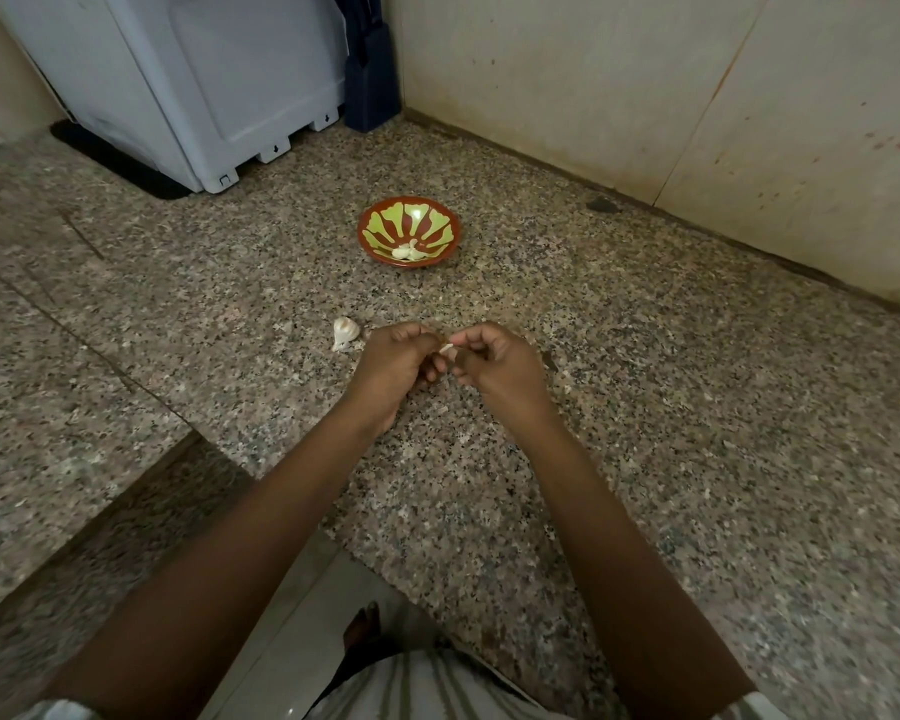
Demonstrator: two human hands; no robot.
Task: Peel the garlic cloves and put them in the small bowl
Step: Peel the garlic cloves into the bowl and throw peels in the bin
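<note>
Clove [446, 348]: pinched between left hand [393, 363] and right hand [494, 366], above counter [645, 407]. Bowl [409, 237]: holds peeled cloves [406, 251]. Garlic [345, 334]: beside left hand.

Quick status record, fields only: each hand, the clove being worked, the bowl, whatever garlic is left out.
left hand: left hand pinches the clove
right hand: right hand pinches the same clove from the other side
bowl: small bowl upright on the counter, beyond the hands
in bowl: a few peeled cloves
left out: garlic piece on the counter, just left of the left hand
</note>
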